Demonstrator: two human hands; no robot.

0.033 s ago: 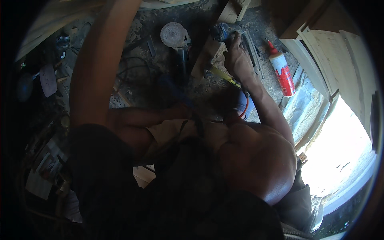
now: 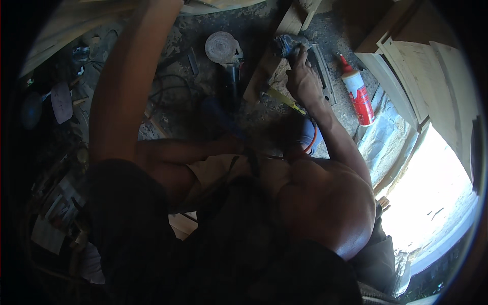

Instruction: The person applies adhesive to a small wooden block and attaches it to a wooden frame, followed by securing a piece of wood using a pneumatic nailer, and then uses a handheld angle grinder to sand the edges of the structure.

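In the upper middle of the frame, the right hand (image 2: 306, 86) is wrapped around the grip of a dark handheld tool (image 2: 288, 47), its fingers curled and one reaching forward along the body. The left forearm (image 2: 122, 76) runs up the left side and off the top edge, so I cannot tell whether the left hand is spread or gripping. Below the right hand, an orange-red hose (image 2: 315, 134) curves past the wrist, and a yellow strip (image 2: 284, 98) slants beside it; the shade makes it hard to say what that strip belongs to. Left of the tool lies a wooden board (image 2: 258, 76), then a grinder (image 2: 232, 80) with a pale round disc (image 2: 220, 47). A red-and-white bottle (image 2: 360, 99) lies right of the hand, near pale boards (image 2: 406, 66) at the upper right.
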